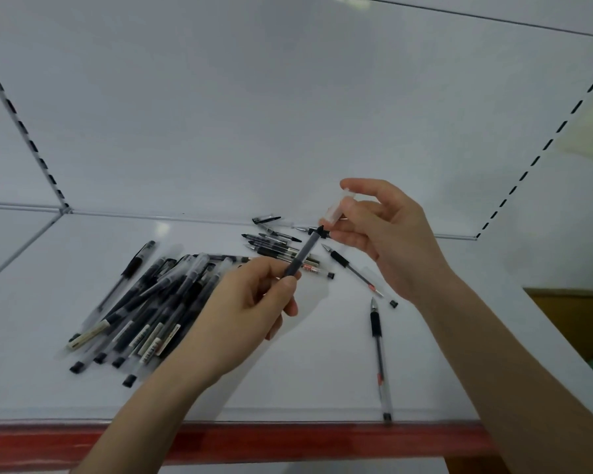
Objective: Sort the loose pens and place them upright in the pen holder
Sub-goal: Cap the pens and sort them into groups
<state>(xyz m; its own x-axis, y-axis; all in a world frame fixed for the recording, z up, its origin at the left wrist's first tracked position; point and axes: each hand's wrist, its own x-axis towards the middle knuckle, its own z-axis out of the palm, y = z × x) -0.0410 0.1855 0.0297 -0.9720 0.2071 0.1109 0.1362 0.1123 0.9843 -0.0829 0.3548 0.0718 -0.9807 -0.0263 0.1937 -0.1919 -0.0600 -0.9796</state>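
white shelf [288, 388] | red front edge [288, 439] | slotted uprights [24, 131]

Two bare forearms, left hand [250, 302] and right hand [387, 234], no sleeves, rings or watch, short-nailed fingers [290, 285].

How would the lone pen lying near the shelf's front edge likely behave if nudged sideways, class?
The lone pen looks round and slim, so it would probably roll on the smooth white shelf. Its end sits at the front edge, so it might drop off. It seems light and stiff.
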